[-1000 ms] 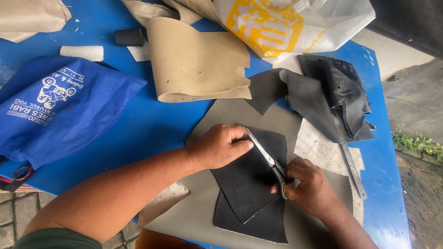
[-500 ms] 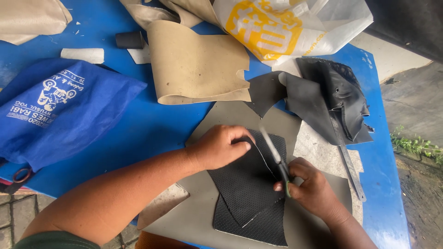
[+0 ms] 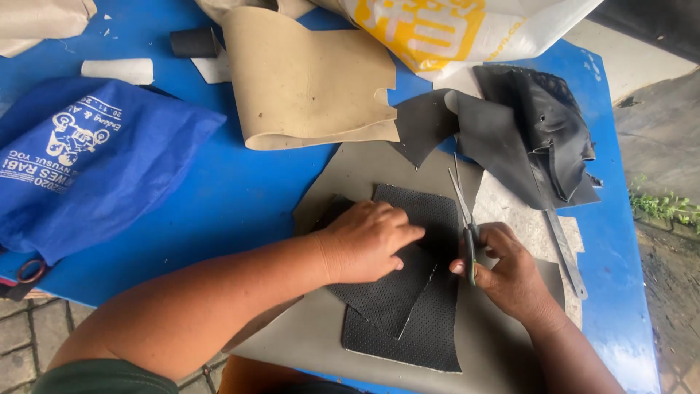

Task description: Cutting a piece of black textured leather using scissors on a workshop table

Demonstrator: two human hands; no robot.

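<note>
My left hand [image 3: 368, 241] presses flat on a black perforated sheet [image 3: 412, 314] that lies on a grey board [image 3: 350, 179]. A cut flap of the same black material overlaps the sheet under my palm. My right hand [image 3: 510, 273] grips a pair of scissors [image 3: 464, 211] at the sheet's right edge, blades pointing away from me and nearly closed.
A blue cloth bag [image 3: 87, 168] lies at left on the blue table [image 3: 219, 197]. A curled tan sheet [image 3: 306, 80], crumpled black material [image 3: 539, 131], a white and yellow plastic bag [image 3: 452, 29], a black roll [image 3: 193, 42] and a metal ruler [image 3: 565, 252] surround the work.
The scissors have travelled up along the sheet's right side and swung more upright. My left hand slid forward over the black sheet, and the cut flap is longer.
</note>
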